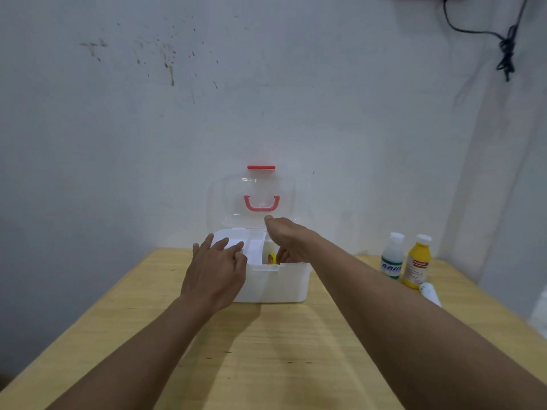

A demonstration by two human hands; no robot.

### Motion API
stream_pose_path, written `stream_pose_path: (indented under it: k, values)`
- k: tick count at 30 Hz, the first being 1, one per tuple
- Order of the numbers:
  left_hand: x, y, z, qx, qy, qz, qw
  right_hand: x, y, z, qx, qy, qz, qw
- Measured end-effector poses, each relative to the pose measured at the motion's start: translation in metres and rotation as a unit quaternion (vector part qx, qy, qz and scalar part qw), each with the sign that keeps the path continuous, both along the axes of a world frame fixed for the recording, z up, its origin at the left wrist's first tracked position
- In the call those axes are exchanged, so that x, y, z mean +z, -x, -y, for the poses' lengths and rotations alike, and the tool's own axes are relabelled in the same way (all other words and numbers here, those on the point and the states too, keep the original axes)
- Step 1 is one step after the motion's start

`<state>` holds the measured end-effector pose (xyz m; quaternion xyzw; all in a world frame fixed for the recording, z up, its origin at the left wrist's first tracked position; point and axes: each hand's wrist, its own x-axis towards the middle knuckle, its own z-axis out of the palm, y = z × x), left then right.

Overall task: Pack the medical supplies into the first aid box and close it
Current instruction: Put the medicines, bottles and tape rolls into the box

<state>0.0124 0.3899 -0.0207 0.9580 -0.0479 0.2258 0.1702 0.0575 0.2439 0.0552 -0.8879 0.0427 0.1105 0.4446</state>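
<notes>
Wooden table (266, 350) against stained white wall (177, 99), open first aid box (275, 282) centered.

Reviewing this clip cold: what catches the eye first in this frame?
The open first aid box at the table's far edge, its clear lid upright against the wall. The right hand reaches inside while the left hand rests on the white tray. Two bottles, white and yellow, wait at right.

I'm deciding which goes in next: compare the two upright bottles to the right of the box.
The clear bottle is see-through with a green label; the yellow bottle is opaque-looking with a red-topped label. The clear bottle stands nearer the first aid box. Both are upright, white-capped, and still unpacked.
</notes>
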Motion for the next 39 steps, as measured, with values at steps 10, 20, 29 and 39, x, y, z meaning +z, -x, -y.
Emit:
stream_pose_path:
  k: [10,20,29,39]
  values:
    - [0.007,-0.001,-0.004,0.001,-0.044,-0.020,0.999,0.022,0.014,0.029,-0.019,0.013,0.118,0.993]
    - [0.001,0.012,0.039,0.000,-0.125,0.028,0.992,0.036,0.040,0.116,-0.045,0.209,0.240,0.947]
    - [-0.005,0.012,0.038,0.007,-0.141,0.031,0.990,0.005,0.076,0.175,-0.091,0.366,0.106,0.920]
    - [-0.008,0.010,0.038,0.004,-0.144,0.034,0.989,-0.036,0.094,0.219,-0.113,0.375,-0.023,0.920]
